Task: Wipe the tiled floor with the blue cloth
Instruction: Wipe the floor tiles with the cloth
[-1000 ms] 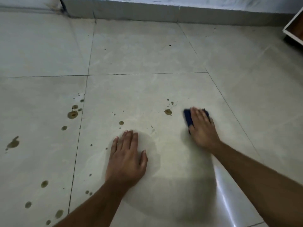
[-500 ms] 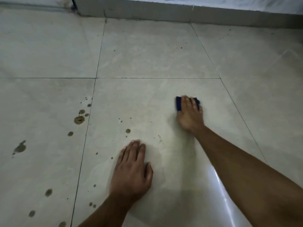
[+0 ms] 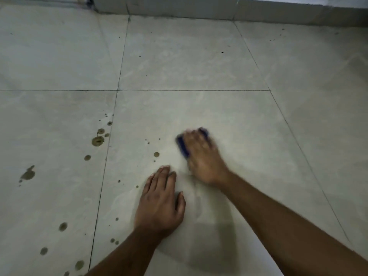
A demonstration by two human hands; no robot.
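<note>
My right hand (image 3: 203,156) presses a folded blue cloth (image 3: 182,146) flat on the pale tiled floor (image 3: 189,62); the hand is motion-blurred and covers most of the cloth, leaving only its left and far edges showing. My left hand (image 3: 159,202) rests palm down on the same tile, fingers together, just below and left of the right hand, holding nothing. Brown spots (image 3: 156,154) lie on the tile left of the cloth.
More brown stains, such as a large splat (image 3: 97,140) and a blotch (image 3: 28,174), dot the tile to the left and the grout line. A grey skirting wall (image 3: 199,8) runs along the top. A dark shadow (image 3: 213,246) falls between my forearms.
My right hand has swept the cloth left and back toward me from its farther reach. The brown spot that lay left of the cloth one second ago is gone. My left hand has stayed planted.
</note>
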